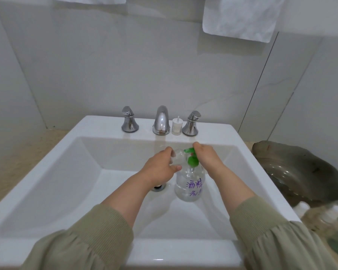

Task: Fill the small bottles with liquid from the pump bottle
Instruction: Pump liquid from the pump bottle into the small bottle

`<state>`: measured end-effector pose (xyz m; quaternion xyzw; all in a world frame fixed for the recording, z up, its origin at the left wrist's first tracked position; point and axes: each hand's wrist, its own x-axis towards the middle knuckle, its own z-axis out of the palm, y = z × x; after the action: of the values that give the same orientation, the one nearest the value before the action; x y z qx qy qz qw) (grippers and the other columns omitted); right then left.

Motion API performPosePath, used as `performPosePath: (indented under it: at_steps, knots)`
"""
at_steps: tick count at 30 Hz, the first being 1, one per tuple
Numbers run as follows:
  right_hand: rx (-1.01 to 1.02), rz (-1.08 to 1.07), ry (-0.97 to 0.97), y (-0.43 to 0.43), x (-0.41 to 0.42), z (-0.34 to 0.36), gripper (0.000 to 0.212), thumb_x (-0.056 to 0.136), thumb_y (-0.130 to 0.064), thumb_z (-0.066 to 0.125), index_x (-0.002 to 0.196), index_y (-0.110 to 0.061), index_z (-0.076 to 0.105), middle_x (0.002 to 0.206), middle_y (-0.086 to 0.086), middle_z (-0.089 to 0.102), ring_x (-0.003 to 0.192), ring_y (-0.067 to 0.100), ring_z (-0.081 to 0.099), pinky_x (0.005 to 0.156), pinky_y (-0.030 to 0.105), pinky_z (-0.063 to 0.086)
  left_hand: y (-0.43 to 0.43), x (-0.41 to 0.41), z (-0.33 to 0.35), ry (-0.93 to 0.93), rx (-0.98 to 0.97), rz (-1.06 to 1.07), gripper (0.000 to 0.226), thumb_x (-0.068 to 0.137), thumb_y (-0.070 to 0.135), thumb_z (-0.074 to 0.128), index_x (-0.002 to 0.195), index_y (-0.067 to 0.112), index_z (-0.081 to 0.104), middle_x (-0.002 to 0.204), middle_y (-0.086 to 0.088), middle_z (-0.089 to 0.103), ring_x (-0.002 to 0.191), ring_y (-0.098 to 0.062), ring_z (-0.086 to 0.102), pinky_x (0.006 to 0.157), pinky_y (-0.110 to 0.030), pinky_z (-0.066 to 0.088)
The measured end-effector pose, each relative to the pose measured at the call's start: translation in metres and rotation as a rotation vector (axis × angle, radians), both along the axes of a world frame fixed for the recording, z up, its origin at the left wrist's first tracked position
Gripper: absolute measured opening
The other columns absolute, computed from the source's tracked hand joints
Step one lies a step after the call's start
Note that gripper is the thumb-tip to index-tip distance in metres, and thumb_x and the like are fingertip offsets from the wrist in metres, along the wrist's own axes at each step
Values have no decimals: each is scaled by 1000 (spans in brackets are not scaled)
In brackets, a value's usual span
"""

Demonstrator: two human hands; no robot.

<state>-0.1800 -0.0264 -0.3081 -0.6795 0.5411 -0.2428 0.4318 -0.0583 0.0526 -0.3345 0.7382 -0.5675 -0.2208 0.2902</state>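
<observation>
In the sink (82,172), beside the upright pump bottle (189,184): a small bottle (178,157)
It is blurred and half hidden by the gripping fingers of the left hand (160,169); the green pump head (192,161) is clasped by the right hand (208,156).

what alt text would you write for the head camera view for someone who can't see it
Over a white ceramic sink, a person's left hand holds a small clear plastic bottle beside the green pump head of a clear pump bottle with purple handwriting, which the right hand curls over. A chrome faucet stands behind.
</observation>
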Motion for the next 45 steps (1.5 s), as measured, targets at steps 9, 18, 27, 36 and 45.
performPosePath:
  at_steps: [9,18,27,36,45]
  knots:
    - [81,11,87,-1,-5,-2,46,98,-34,36,114,3,58,104,15,56,85,24,48,85,34,41,3,-1,0,-39,34,-22,37,88,32,61,115,14,43,97,1,48,88,-18,49,82,-32,41]
    - [119,43,29,-4,-6,-13,49,97,-38,36,114,2,58,118,17,60,99,28,54,94,36,41,4,-3,0,-30,67,-37,34,89,31,60,112,14,43,96,0,48,96,-26,54,83,-35,43]
    - [25,16,-17,-10,3,-9,39,97,-34,37,96,-2,61,97,12,60,82,22,49,69,29,36,0,-1,2,23,-8,-7,30,88,29,61,110,18,44,99,2,47,89,-19,49,83,-34,43]
    - [323,46,-42,-11,0,-15,44,92,-50,38,109,-14,56,109,7,57,101,24,52,94,34,38,2,0,3,-41,13,-16,32,88,29,61,110,17,43,103,0,49,98,-23,53,88,-36,43]
    - [257,57,50,-13,0,-22,54,90,-56,40,117,-12,56,124,9,55,115,28,49,101,37,34,3,0,-1,-54,57,-25,35,87,30,63,111,16,43,101,0,49,90,-20,50,83,-33,42]
